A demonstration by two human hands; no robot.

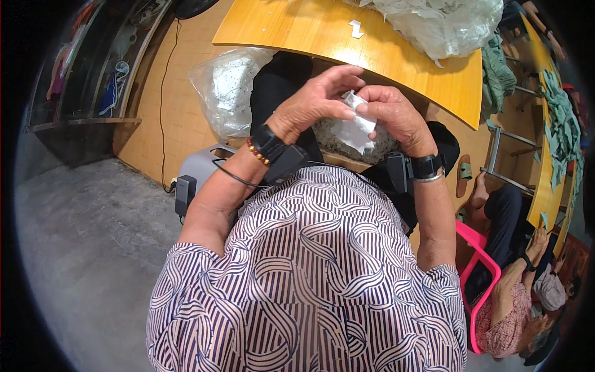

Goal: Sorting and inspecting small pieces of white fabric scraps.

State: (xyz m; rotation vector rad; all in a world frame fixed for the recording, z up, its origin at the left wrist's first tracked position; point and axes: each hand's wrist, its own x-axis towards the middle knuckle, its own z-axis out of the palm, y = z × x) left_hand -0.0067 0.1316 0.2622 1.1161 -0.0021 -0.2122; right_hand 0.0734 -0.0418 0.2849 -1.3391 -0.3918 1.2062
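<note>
Over my lap, a small piece of thin white fabric [358, 133] hangs from my fingers, folded at the top and loose below. My right hand [396, 115] pinches its upper edge between thumb and fingers. From the other side my left hand [313, 102] curves in, its thumb against the fabric and its other fingers partly hidden. Beneath, between my knees, sits a mass of whitish speckled material [331, 139], partly covered by the fabric and my hands.
A yellow wooden table [297, 28] stands ahead, bearing a white scrap [356, 28] and a clear plastic bag of white pieces [443, 25]. Another clear bag [230, 87] lies left of my leg. At right are a pink chair [480, 254], a seated person and green cloth [561, 124].
</note>
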